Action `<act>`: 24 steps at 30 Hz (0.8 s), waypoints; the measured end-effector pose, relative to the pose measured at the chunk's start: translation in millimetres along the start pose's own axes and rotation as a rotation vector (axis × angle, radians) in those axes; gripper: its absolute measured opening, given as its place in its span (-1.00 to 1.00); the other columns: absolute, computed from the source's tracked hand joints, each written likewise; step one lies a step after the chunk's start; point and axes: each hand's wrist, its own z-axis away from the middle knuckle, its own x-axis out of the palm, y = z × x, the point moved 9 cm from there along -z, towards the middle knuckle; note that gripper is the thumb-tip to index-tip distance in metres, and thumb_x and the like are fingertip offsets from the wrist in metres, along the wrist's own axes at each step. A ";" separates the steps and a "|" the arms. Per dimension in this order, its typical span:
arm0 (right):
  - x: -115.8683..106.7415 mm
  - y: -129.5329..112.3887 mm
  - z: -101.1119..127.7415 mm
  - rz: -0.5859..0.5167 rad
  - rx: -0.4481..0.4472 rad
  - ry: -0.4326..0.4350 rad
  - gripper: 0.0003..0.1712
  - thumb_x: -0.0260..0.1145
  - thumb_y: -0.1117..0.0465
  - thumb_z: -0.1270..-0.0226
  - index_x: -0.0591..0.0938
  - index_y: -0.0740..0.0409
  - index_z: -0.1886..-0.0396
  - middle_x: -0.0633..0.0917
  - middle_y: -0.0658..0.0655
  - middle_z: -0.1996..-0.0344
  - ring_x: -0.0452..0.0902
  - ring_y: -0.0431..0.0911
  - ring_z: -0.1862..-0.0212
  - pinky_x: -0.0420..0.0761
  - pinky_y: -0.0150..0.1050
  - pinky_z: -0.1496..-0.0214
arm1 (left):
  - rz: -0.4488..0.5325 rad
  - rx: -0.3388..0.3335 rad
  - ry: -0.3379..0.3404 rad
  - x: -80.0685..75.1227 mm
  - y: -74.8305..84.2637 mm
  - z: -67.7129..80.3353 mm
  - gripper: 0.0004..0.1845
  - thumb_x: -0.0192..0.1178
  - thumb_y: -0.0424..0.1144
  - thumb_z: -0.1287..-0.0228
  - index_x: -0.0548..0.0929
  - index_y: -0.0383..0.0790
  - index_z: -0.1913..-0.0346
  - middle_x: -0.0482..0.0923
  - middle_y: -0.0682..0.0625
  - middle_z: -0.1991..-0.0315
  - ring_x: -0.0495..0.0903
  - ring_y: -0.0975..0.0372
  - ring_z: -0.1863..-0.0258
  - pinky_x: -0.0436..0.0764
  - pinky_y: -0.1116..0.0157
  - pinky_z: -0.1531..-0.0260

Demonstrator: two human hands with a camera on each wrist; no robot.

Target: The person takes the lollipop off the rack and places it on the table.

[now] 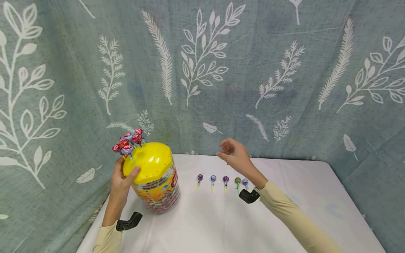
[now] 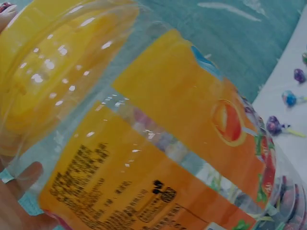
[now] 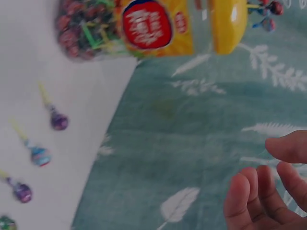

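While your left hand [image 1: 121, 182] steadies the lollipop jar [image 1: 155, 179] near the table's left edge, note how that jar sits: tilted, its yellow lid [image 1: 148, 160] leaning toward you and to the left, its clear body resting on the white table [image 1: 284, 211]. Your left thumb lies across the front of the lid and the palm cups the jar's left side, fingers curled round it. A cluster of red-wrapped lollipops [image 1: 128, 140] stands in the lid's holes at its far left rim, just above your fingers.

Your right hand [image 1: 235, 154] hangs in the air above the table's back edge, holding nothing, fingers loosely bent with thumb and forefinger close together. From those fingertips the lid lies to the left and slightly lower, well apart; the row of loose lollipops [image 1: 221, 181] lies below the hand, sticks pointing toward you, heads toward the curtain [image 1: 221, 70]. That row is nearer to your right hand than to your left.
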 end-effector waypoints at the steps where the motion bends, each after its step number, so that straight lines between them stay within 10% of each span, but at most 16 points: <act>1: 2.2 -7.5 -2.3 -0.005 -0.015 -0.005 -0.74 0.36 0.26 -0.20 0.56 0.08 0.12 0.59 0.11 0.39 0.53 -0.03 0.39 0.60 -0.07 0.51 | 0.004 -0.001 -0.006 -0.3 0.1 -0.4 -0.33 0.17 -0.27 -0.27 0.14 -0.06 -0.39 0.28 0.04 -0.17 0.32 0.23 -0.05 0.36 0.58 0.02; 24: 77.5 -114.5 -42.0 -0.015 -0.246 -0.111 -0.70 0.37 0.22 -0.19 0.53 0.06 0.09 0.61 0.05 0.26 0.54 -0.17 0.28 0.56 -0.29 0.27 | 0.002 -0.021 -0.023 -3.2 -3.8 1.1 -0.31 0.17 -0.27 -0.27 0.12 -0.02 -0.39 0.26 0.05 -0.20 0.30 0.26 -0.08 0.35 0.57 0.00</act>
